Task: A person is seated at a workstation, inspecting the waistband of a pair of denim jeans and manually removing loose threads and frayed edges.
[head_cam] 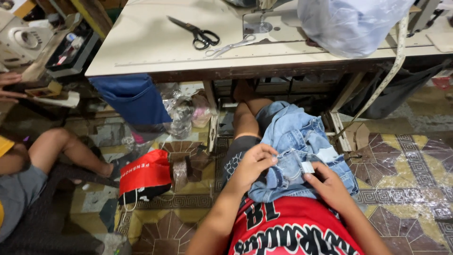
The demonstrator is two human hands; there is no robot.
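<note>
I see faded blue denim (302, 141) on the lap, soft and matt, frayed rough at one cut edge, with a small white cloth label (307, 166). The table (141, 42) looks like smooth, dull cream laminate. 2 scissors lie on it: black-handled scissors (196, 32) and bare shiny metal scissors (230, 46). A clear plastic bag (349, 21) looks glossy and crinkled
</note>
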